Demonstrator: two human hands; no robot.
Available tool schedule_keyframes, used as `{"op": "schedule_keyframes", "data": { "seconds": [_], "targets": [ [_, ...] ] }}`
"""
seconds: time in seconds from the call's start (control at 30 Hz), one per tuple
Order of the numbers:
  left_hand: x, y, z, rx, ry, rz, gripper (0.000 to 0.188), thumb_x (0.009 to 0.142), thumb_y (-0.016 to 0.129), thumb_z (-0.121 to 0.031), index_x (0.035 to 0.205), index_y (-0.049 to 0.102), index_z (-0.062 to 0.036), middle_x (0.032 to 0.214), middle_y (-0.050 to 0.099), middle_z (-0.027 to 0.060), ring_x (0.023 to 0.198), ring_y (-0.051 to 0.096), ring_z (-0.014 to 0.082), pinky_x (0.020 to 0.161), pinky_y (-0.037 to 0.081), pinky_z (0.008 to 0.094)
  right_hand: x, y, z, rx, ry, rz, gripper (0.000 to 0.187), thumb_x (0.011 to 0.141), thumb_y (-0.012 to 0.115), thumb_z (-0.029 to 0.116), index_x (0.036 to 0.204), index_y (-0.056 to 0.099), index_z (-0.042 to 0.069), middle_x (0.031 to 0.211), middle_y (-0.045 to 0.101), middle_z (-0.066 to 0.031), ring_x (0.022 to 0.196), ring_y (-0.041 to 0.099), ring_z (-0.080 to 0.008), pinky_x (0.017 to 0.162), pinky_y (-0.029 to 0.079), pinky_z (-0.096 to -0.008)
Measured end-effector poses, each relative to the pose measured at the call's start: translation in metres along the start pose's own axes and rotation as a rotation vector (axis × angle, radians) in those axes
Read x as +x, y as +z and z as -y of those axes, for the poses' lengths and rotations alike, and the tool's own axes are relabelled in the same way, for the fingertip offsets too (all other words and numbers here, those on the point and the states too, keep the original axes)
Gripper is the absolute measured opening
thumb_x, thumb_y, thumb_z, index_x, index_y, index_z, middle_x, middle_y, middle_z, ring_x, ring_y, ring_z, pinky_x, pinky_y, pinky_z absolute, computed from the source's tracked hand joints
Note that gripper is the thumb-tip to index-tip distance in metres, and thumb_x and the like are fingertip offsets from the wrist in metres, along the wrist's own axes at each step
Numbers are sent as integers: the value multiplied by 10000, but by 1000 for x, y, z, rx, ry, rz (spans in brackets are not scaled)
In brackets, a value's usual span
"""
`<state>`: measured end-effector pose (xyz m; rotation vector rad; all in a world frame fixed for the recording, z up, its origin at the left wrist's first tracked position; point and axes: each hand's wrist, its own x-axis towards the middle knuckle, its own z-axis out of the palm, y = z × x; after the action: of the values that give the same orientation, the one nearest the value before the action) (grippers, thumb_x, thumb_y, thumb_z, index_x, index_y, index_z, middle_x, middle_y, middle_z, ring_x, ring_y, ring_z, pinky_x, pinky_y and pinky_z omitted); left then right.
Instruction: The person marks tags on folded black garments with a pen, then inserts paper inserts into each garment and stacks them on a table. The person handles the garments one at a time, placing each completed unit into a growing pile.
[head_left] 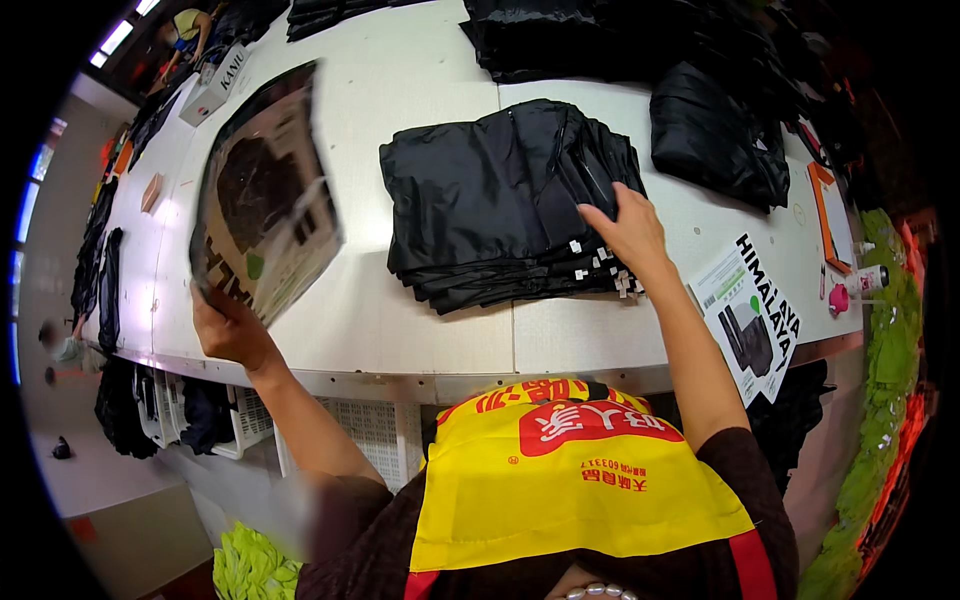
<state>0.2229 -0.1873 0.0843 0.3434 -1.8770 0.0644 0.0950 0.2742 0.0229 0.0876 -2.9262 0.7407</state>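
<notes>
My left hand point(230, 325) is closed on the lower edge of a clear plastic bag point(290, 190), raised and tilted above the left of the table. Dark printing and a printed card show on or through the bag, with a dark patch in its upper part. In the middle of the table lies a neat stack of folded black garments point(460, 190), small white tags poking out along its front right edge. Against the right side of that stack rests my right hand point(635, 235), thumb and fingers apart, touching the top garment.
Printed cards point(755, 325) overlap the table's right front edge. Farther right are an orange-edged board point(830, 215) and a white bottle point(868, 279). More black garments point(715, 135) lie behind. At far left stand a grey box point(213, 90) and a person point(187, 35). White plastic crates point(365, 435) sit below.
</notes>
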Motion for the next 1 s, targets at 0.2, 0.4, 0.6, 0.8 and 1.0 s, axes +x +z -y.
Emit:
{"op": "schedule_keyframes", "data": {
  "seconds": [0.2,0.4,0.6,0.8,1.0],
  "targets": [
    [-108,69,-4,-20,166,593,369,737,550,11,1082,640,-85,894,658,101,759,598,287,695,479,395,26,37,28,-280,289,150,749,701,700,516,1192,504,-14,1338,391,-204,1215,400,-361,939,369,-506],
    [-161,58,-83,-563,-381,791,480,875,547,-228,1282,454,9,1305,469,182,1202,429,338,1016,315,364,24,40,16,-260,237,107,492,711,759,317,1059,588,15,1230,440,-149,1167,416,-341,931,388,-439],
    [-151,69,-150,-668,-495,901,621,801,655,-312,1278,435,20,1287,442,247,1201,421,366,1010,322,389,29,20,6,28,223,171,351,709,707,141,1003,590,-11,909,628,-185,870,617,-312,768,492,-384],
    [-151,58,-176,-570,-377,1003,789,677,759,-389,1278,428,2,1331,358,263,1244,358,377,1041,279,414,22,-9,-73,444,402,330,540,712,724,184,1138,509,-68,988,627,-162,866,611,-209,770,480,-285],
    [-146,68,-181,-625,-610,1160,972,637,760,-490,1369,326,-20,1339,337,281,1239,364,408,1017,324,435,7,12,-104,820,603,245,849,700,766,227,1342,284,-51,1191,525,-250,1052,564,-279,929,433,-307]
  ]
}}
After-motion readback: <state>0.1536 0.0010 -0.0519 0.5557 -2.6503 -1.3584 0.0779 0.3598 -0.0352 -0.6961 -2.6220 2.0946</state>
